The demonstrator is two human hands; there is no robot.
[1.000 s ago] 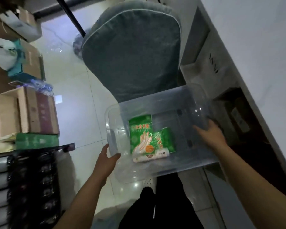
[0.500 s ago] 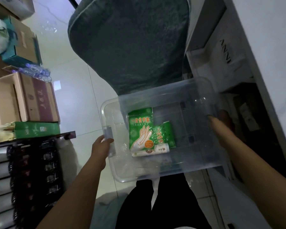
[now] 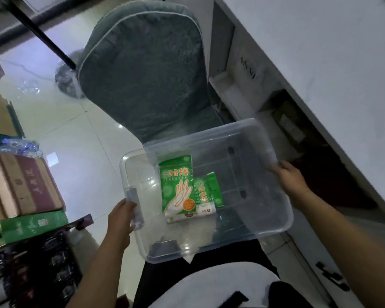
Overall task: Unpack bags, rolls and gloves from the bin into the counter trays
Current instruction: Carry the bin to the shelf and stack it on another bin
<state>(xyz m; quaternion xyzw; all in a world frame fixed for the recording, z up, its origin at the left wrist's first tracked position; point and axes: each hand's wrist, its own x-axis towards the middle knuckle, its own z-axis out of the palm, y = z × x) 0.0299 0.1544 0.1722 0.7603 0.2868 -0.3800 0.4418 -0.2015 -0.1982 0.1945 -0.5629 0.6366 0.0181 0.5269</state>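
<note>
Bin [image 3: 265, 218]: clear plastic, rectangular, rounded corners, ribbed floor; held at centre frame.
Left hand [image 3: 120, 216]: at the bin's lower-left rim, fingers curled round the edge by a translucent clip.
Right hand [image 3: 291, 181]: at the bin's right rim, fingers clamped over the edge.
Glove packet [image 3: 178, 185]: flat glossy green sachet with a printed hand outline, lying on the bin floor.
Second packet [image 3: 209, 192]: smaller green sachet, touching the first on its right.
Roll [image 3: 206, 211]: short white labelled cylinder at the packets' lower ends.
Chair [image 3: 142, 74]: grey-green plush with pale piping, upper centre.
Bench [image 3: 320, 52]: smooth white slab, upper right.
</note>
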